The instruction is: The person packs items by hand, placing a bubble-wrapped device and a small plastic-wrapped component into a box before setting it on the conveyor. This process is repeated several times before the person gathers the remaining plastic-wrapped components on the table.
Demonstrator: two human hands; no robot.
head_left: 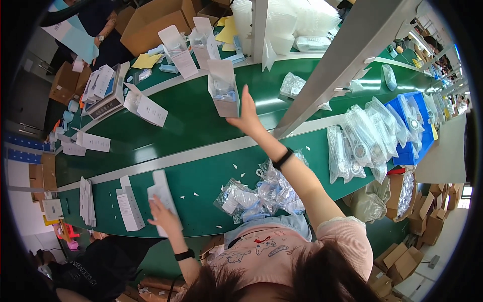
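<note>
My right hand (245, 115) reaches over the green conveyor belt, fingers stretched out, thumb at the lower edge of an open white box (225, 103). That box has its flap up, and clear-wrapped blue and white contents show inside. My left hand (163, 216) is spread over a white carton (163, 189) lying on the near green table; its fingertips seem to touch the carton. Left of it stands another white carton (130, 209) beside a stack of flat cartons (87, 201). Clear bags with white and bluish items (266, 194) lie in front of my body.
Open boxes (178, 55) sit along the belt's far side. A grey metal post (337, 65) slants across the right. Bubble-wrapped items (359, 143) and a blue bin (420, 146) are at the right. Other people work at the far left (103, 30) and near left (100, 264).
</note>
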